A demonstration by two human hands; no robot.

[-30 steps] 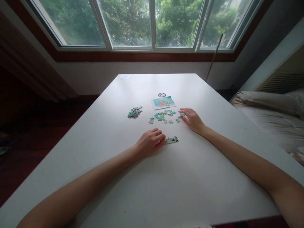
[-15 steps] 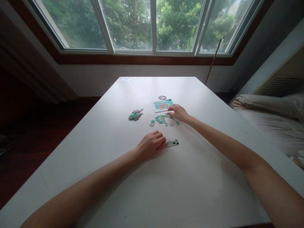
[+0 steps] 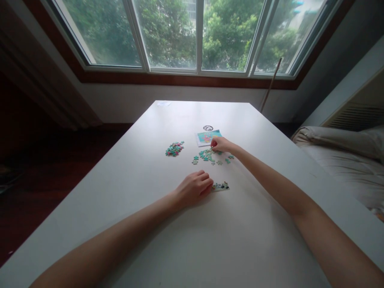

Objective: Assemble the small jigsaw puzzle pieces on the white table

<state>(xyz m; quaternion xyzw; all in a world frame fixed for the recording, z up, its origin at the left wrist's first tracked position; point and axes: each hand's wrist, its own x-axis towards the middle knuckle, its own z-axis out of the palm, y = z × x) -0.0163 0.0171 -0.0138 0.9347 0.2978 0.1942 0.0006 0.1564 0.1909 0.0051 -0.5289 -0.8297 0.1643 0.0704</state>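
Note:
My left hand [image 3: 195, 187] rests on the table, its fingers curled together over the left end of a strip of joined puzzle pieces [image 3: 222, 186]. The strip's right part shows beyond my fingertips; the rest is hidden. Farther out, my right hand [image 3: 222, 144] pinches at the upper edge of a loose spread of puzzle pieces [image 3: 206, 155], mostly pale green and teal. The piece at its fingertips is largely hidden. Just behind lies a picture card [image 3: 204, 138] with a teal and pink print, its right side partly covered by that hand.
A heap of puzzle pieces [image 3: 174, 149] lies left of the spread. Beyond the card is a small round dark-and-white item [image 3: 208, 128]. A clear or white scrap [image 3: 163, 104] lies at the far left of the white table [image 3: 126, 168]. A padded seat [image 3: 330, 152] stands at right.
My right hand's fingers have closed and come down onto the edge of the loose pieces. My left hand stays at the strip. The whole view has shifted slightly.

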